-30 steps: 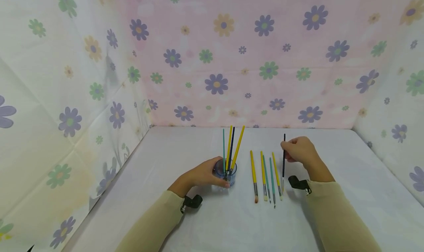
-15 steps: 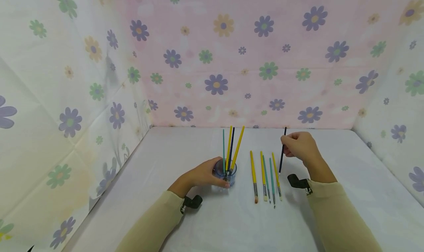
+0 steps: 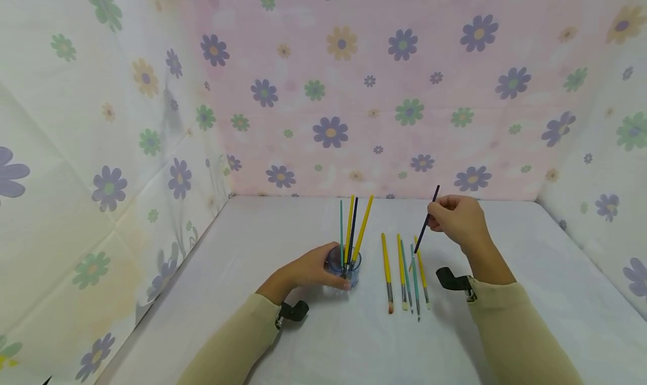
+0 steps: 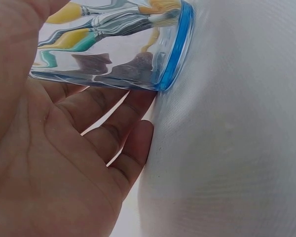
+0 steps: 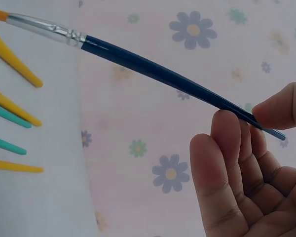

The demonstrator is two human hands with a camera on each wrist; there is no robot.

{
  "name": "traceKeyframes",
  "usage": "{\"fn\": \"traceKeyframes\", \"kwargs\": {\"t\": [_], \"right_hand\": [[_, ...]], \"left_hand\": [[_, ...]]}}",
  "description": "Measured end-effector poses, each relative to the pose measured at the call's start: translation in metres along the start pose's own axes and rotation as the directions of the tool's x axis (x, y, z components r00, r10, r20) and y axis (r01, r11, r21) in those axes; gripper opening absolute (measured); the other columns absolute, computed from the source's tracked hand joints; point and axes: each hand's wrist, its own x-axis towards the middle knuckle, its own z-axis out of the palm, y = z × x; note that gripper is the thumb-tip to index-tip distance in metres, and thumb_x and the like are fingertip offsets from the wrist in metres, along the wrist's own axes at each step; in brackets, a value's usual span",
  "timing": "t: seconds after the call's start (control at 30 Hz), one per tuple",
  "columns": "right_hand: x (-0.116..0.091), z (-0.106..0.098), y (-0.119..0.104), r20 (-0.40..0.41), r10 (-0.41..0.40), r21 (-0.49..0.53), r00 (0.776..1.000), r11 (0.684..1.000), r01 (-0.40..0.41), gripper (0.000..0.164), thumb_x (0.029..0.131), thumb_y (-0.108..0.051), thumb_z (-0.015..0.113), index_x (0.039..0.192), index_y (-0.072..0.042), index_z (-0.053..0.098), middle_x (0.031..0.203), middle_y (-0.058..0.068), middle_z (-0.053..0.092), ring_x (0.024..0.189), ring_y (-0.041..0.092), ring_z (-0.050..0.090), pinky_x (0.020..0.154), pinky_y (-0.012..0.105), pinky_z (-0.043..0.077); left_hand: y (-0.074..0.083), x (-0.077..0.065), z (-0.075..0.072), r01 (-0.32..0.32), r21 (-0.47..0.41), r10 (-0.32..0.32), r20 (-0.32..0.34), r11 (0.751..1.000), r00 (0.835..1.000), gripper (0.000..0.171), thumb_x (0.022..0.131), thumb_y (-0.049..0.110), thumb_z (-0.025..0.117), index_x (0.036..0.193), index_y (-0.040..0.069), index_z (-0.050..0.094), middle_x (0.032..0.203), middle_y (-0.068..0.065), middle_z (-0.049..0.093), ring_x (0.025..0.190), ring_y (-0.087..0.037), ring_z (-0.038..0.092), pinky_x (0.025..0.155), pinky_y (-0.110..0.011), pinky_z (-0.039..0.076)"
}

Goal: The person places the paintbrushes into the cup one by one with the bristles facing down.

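Note:
My left hand (image 3: pixel 308 270) holds a clear glass cup (image 4: pixel 180 44) with a blue base, thumb on the near side and fingers round the back. Upright in the cup stand several paintbrushes: a teal brush (image 3: pixel 341 222), a dark blue brush (image 3: pixel 353 222) and yellow brushes (image 3: pixel 363 227), bristles down. To the right, my right hand (image 3: pixel 461 219) pinches a dark blue paintbrush (image 5: pixel 148 74) near the handle's end between thumb and fingertips. Its orange bristles point down and left, above the brushes lying on the table.
Between the hands lies a row of loose brushes, yellow (image 3: pixel 386 258) and teal (image 3: pixel 415 275), bristles toward me. The white tabletop (image 3: pixel 343 340) meets a flowered pink backdrop (image 3: pixel 374 126) behind, with a flowered sheet (image 3: pixel 126 233) at the left.
My right hand has raised the dark blue brush, and its bristle end has swung left over the loose brushes. The left hand and cup have stayed in place.

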Motion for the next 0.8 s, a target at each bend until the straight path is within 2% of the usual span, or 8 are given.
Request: {"fn": "traceKeyframes", "kwargs": {"t": [0.23,0.43,0.67,0.8], "right_hand": [[-0.008,0.004,-0.004,-0.002,-0.036,0.055,0.999,0.998,0.036,0.032,0.092,-0.031,0.058,0.102,-0.001,0.062,0.093,0.017,0.067,0.075,0.021,0.07,0.067,0.026,0.056],[-0.01,0.011,-0.013,-0.03,-0.087,0.089,0.996,0.992,0.09,0.028,0.092,-0.03,0.059,0.099,-0.003,0.062,0.091,0.015,0.068,0.074,0.019,0.07,0.066,0.026,0.056],[-0.012,0.008,-0.021,-0.07,-0.143,0.112,0.987,0.982,0.15,0.029,0.09,-0.032,0.063,0.098,-0.005,0.062,0.091,0.014,0.068,0.082,0.028,0.07,0.068,0.025,0.056],[-0.016,0.004,-0.026,-0.086,-0.171,0.132,0.982,0.975,0.181,0.031,0.09,-0.034,0.063,0.099,-0.005,0.062,0.093,0.014,0.067,0.082,0.024,0.07,0.07,0.025,0.056]], "left_hand": [[-0.006,-0.005,0.005,0.019,0.0,-0.019,0.001,1.0,1.0,0.064,0.062,0.049,0.086,0.113,0.036,0.051,0.11,0.012,0.058,0.103,-0.015,0.052,0.089,-0.039,0.042],[-0.009,-0.008,0.003,0.022,0.004,-0.022,-0.015,1.0,1.0,0.064,0.063,0.05,0.085,0.114,0.036,0.05,0.11,0.011,0.058,0.102,-0.015,0.052,0.088,-0.041,0.043],[-0.009,-0.002,0.001,-0.013,-0.01,0.013,-0.006,1.0,1.0,0.065,0.063,0.049,0.085,0.116,0.036,0.05,0.112,0.012,0.058,0.105,-0.015,0.052,0.092,-0.041,0.042],[-0.005,0.003,0.001,-0.027,-0.012,0.027,-0.002,1.0,1.0,0.064,0.064,0.049,0.085,0.116,0.036,0.05,0.114,0.012,0.058,0.107,-0.014,0.051,0.094,-0.042,0.042]]}}
